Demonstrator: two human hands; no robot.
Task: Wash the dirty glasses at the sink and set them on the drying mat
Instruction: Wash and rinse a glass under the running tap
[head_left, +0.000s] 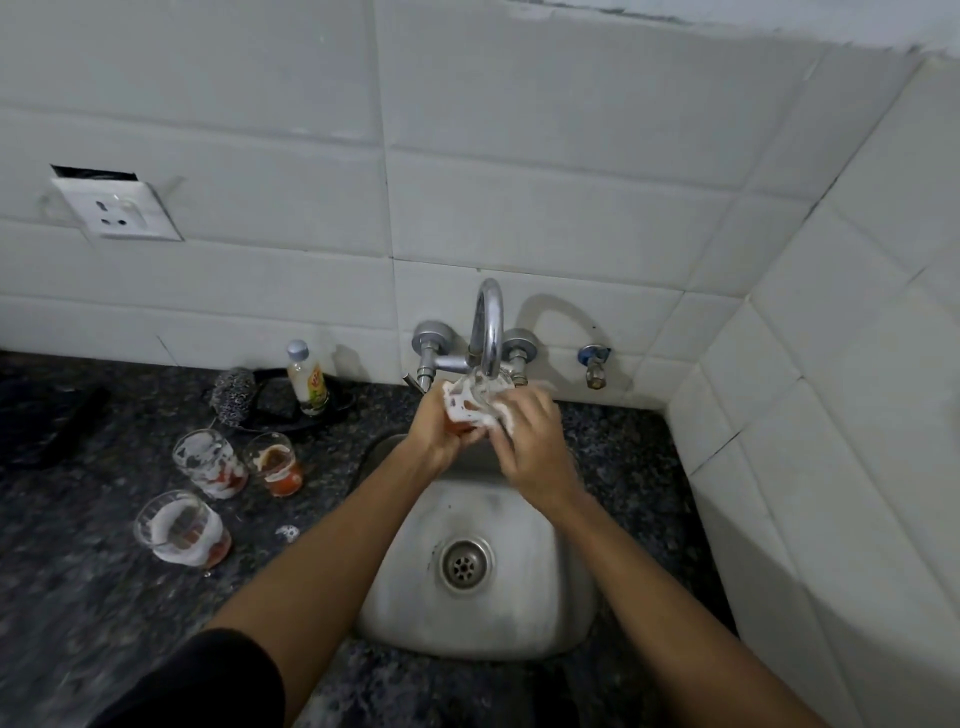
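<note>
A soapy glass (464, 405) with orange residue at its base is held right under the tap spout (488, 332), above the back of the steel sink (545, 613). My left hand (436, 431) grips its lower part. My right hand (530, 431) wraps its foamy right side. Three more glasses stand on the dark counter to the left: a foamy one (210, 465), one with orange dregs (275, 465), and a foamy one nearest me (182, 527). No drying mat is in view.
A dish-soap bottle (307, 379) and a steel scrubber (234, 397) sit on a dark tray by the wall. A wall socket (117, 210) is at the left. A tiled side wall (831, 415) closes the right. A small valve (595, 364) sticks out beside the tap.
</note>
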